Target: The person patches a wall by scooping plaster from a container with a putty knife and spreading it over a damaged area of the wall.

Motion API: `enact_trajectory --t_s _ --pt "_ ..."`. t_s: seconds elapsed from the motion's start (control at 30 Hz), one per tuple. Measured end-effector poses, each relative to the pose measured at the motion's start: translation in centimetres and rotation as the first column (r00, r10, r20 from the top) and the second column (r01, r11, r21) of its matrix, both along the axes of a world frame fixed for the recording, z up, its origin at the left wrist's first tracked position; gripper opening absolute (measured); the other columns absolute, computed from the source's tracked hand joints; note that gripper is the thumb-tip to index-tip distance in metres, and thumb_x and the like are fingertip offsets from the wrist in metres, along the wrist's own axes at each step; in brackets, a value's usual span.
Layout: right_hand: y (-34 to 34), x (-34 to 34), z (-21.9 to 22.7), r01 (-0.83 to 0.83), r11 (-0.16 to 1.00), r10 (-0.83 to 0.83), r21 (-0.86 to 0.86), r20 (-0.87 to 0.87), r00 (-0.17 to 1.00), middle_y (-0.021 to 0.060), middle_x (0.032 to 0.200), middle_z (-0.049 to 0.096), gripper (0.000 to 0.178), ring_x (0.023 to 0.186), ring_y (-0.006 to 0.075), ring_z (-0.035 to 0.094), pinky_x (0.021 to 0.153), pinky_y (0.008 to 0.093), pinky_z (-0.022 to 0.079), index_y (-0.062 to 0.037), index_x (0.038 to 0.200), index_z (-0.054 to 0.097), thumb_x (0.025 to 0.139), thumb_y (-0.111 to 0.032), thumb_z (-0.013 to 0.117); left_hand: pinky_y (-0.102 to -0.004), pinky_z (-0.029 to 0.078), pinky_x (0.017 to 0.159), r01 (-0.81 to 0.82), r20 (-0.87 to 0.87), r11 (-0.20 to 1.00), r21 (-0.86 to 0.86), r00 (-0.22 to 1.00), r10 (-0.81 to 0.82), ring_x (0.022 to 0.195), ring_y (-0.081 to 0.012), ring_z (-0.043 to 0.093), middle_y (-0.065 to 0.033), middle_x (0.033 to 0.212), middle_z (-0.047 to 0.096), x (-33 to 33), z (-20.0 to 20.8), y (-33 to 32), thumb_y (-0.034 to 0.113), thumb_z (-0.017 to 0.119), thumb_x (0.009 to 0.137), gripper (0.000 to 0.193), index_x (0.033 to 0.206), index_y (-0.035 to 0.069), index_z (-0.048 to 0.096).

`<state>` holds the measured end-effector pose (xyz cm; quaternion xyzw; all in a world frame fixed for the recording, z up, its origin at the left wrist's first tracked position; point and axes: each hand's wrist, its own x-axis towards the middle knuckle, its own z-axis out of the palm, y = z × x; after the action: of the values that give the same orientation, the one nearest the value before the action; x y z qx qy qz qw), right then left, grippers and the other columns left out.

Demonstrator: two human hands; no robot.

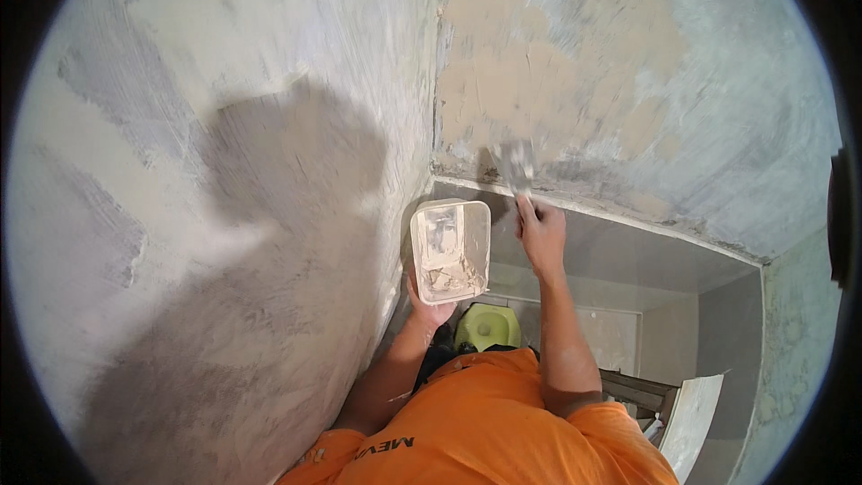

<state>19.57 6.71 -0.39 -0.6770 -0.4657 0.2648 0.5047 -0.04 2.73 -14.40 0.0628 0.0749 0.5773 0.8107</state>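
Note:
My left hand (431,307) holds up a white rectangular plastic tub (451,251) from below and behind, close to the corner of the walls. Beige filler paste (453,281) lies in the tub's lower end and smears its inner sides. In my right hand (542,232) is a putty knife (518,166), gripped by its handle, with its blade pointing up at the lower part of the far wall (718,99). The blade is blurred, so whether it touches the wall I cannot tell. Patches of beige filler (575,54) cover that wall above the blade.
A rough, streaked wall (269,27) rises close on the left, bearing my shadow. Below the plaster runs a grey tiled band (620,247) with a ledge. Lower down are a yellow-green basin-like object (489,326) and, at right, a leaning pale board (693,418) beside wooden pieces.

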Motion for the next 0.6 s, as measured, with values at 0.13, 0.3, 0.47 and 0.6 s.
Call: enact_trajectory --t_s 0.13,0.3,0.47,0.6 --pt "3.8 -4.6 8.0 -0.212 0.971 0.214 0.108 -0.014 0.977 0.0047 0.057 0.058 0.041 0.053 0.0112 0.055 0.055 0.0304 0.044 0.0033 0.073 0.067 0.099 -0.028 0.065 -0.0532 0.044 0.11 0.01 -0.004 1.0 0.027 1.0 -0.009 0.133 -0.0303 0.054 -0.004 0.148 0.054 -0.3 -0.1 0.6 0.066 0.043 0.097 0.071 0.149 0.02 0.05" --pt "6.3 -3.9 3.6 -0.207 0.978 0.206 -0.008 -0.034 0.978 0.0011 0.054 0.053 0.044 0.049 0.0095 0.047 0.048 0.0307 0.036 -0.0014 0.066 0.064 0.099 -0.03 0.064 -0.0543 0.045 0.109 -0.021 -0.028 0.999 -0.047 0.999 0.019 0.133 -0.0307 0.055 -0.0031 0.148 0.055 -1.4 0.4 0.5 0.068 0.043 0.096 0.072 0.149 0.02 0.05" --pt "1.1 2.5 -9.2 -0.028 0.99 0.048 -0.14 0.14 0.989 0.01 0.058 0.064 0.04 0.055 0.0195 0.063 0.056 0.0354 0.048 0.0029 0.072 0.072 0.091 -0.032 0.072 -0.054 0.044 0.11 0.007 0.033 1.0 -0.008 0.999 -0.007 0.133 -0.0308 0.054 -0.0037 0.148 0.055 -0.4 -0.2 0.2 0.064 0.042 0.098 0.069 0.149 0.019 0.05" --pt "-1.8 2.5 -7.2 0.041 0.975 -0.019 -0.217 0.099 0.995 0.0085 0.055 0.06 0.044 0.052 0.0163 0.059 0.054 0.0338 0.045 0.0024 0.067 0.069 0.093 -0.033 0.07 -0.054 0.042 0.112 -0.048 -0.009 0.999 -0.016 0.999 0.048 0.134 -0.0309 0.053 -0.0051 0.147 0.055 -0.2 0.8 -0.1 0.06 0.039 0.1 0.067 0.149 0.017 0.05"
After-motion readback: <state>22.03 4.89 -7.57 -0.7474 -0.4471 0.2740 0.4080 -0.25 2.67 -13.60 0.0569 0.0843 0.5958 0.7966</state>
